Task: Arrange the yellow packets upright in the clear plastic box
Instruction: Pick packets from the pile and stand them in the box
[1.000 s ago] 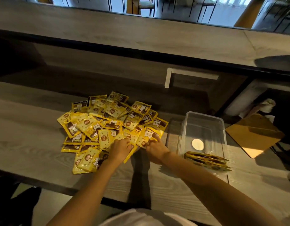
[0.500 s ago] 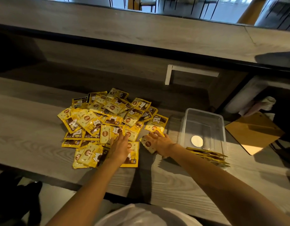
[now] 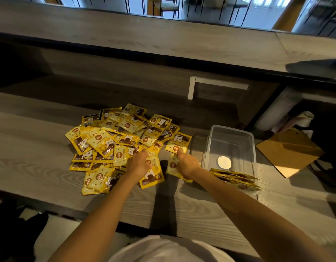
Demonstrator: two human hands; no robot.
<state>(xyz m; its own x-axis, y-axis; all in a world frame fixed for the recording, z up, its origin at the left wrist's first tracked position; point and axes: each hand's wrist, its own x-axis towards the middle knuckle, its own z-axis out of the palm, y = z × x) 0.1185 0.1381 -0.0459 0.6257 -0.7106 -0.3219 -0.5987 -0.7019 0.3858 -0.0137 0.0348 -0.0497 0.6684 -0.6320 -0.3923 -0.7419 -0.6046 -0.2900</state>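
A loose pile of yellow packets (image 3: 116, 140) lies flat on the grey wooden counter. To its right stands the clear plastic box (image 3: 231, 129). A few packets (image 3: 237, 179) stand on edge at the box's near end. My left hand (image 3: 139, 162) rests with fingers stretched over the pile's near edge, palm on one flat packet (image 3: 152, 176). My right hand (image 3: 187, 164) grips a single yellow packet (image 3: 172, 165) between pile and box. Its forefinger reaches toward another packet (image 3: 179, 143).
A round white sticker (image 3: 224, 162) sits on the box floor. A brown board (image 3: 288, 152) lies right of the box, with a rolled cloth (image 3: 303, 118) behind it. A raised ledge with a white bracket (image 3: 191, 87) runs behind the pile.
My right hand has drawn one packet out of the pile and carried it toward the box. My left hand slid a packet toward the near edge and stays on it.
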